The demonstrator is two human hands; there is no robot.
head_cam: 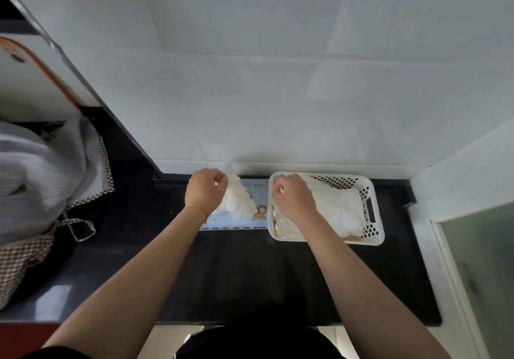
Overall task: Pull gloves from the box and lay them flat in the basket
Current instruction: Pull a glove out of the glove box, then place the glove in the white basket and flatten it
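Left hand [207, 189] apparently pinching glove [236, 197] above box [236, 221].

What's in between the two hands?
In the head view, between the left hand and right hand are the bunched glove rising from the box, pinched by the left hand, and the basket's white left rim.
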